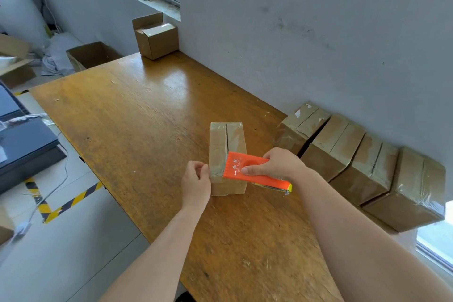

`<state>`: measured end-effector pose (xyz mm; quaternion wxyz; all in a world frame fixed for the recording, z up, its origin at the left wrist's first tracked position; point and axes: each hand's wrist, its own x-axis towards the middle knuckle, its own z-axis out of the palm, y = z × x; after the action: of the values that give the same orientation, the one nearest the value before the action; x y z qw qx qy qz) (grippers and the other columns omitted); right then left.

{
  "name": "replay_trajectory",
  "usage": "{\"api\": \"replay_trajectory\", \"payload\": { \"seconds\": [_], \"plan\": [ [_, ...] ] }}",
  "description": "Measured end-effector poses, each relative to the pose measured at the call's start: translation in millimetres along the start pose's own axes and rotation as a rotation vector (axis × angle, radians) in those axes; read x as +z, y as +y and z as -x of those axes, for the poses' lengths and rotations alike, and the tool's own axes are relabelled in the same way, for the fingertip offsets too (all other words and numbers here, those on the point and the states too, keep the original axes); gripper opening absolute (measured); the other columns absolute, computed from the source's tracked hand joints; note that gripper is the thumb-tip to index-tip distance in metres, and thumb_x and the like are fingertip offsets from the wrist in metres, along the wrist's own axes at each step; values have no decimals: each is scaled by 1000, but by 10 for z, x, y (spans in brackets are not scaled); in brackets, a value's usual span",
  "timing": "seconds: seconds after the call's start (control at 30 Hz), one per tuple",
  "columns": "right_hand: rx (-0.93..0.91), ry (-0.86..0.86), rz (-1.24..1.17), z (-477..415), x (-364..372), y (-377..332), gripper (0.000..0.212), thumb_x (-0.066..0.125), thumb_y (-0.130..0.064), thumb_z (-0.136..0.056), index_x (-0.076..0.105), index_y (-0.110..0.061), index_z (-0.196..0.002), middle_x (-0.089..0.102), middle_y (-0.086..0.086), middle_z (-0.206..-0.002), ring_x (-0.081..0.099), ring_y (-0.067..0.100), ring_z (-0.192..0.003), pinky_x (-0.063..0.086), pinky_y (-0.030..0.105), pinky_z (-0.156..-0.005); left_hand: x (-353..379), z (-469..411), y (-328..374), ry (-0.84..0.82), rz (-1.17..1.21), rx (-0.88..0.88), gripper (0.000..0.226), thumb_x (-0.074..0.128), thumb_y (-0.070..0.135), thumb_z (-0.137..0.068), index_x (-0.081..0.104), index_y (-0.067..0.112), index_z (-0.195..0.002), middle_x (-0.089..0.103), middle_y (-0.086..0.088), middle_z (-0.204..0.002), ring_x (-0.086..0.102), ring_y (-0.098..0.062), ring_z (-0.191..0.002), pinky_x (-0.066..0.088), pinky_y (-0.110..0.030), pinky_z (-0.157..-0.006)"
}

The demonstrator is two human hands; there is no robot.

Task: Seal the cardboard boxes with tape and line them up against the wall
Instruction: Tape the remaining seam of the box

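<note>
Forearms reach in from the bottom edge. Left hand (196,179) pinches the tape (216,170) end at the near left corner of the box (235,140). Right hand (278,165) is wrapped round the orange tape dispenser (247,169), which lies across the box's near end. The box stands mid-surface (147,130), top seam taped. It is probably light, stiff cardboard, and the glossy tape looks slippery. Best gripped by the 2 bare side walls, not the flaps. To the right, 4 sealed boxes (335,144) line the wall (318,32). At the far end is 1 open box (157,39), flap up.
</note>
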<state>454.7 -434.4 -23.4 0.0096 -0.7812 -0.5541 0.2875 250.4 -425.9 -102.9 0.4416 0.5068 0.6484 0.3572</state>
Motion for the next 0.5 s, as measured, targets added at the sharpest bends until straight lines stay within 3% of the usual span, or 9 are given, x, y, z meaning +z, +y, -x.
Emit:
{"api": "replay_trajectory", "payload": {
  "seconds": [0.1, 0.2, 0.3, 0.43, 0.5],
  "plan": [
    [11, -6, 3, -4, 3, 11, 80, 63, -84, -63, 64, -20, -111, 66, -4, -102, 64, 19, -92, 54, 31, -78, 16, 23, -34, -168, -69, -11, 18, 44, 33, -102, 49, 17, -111, 60, -2, -106, 60, -18, -95, 44, -18, -60],
    [11, -8, -6, 11, 15, 5, 81, 62, -84, -65, 64, -19, -113, 67, -3, -103, 65, 20, -92, 53, 30, -75, 30, -33, -25, -99, -248, 31, 24, 43, 35, -102, 52, 17, -114, 57, -1, -112, 56, -18, -105, 51, -30, -79],
    [9, -6, -12, 14, 15, -9, 81, 62, -84, -65, 64, -20, -114, 67, -3, -103, 65, 20, -92, 51, 28, -71, 71, -85, 40, -39, -346, 64, 40, 40, 41, -102, 53, 18, -131, 54, -2, -123, 50, -19, -118, 47, -38, -95],
    [-1, 9, -5, 48, 20, -6, 74, 60, -83, -68, 64, -19, -106, 66, -4, -96, 64, 17, -87, 47, 25, -65, 134, -136, 109, -176, -208, -42, 38, 39, 36, -103, 52, 25, -138, 61, -1, -126, 56, -19, -115, 52, -38, -91],
    [-9, 1, -30, 62, 38, 1, 66, 60, -83, -69, 62, -20, -89, 65, -5, -87, 63, 15, -80, 44, 24, -62, 111, -215, 144, -174, -190, -16, 34, 40, 29, -104, 55, 25, -135, 62, -1, -126, 57, -16, -109, 50, -33, -86]
  ]
}}
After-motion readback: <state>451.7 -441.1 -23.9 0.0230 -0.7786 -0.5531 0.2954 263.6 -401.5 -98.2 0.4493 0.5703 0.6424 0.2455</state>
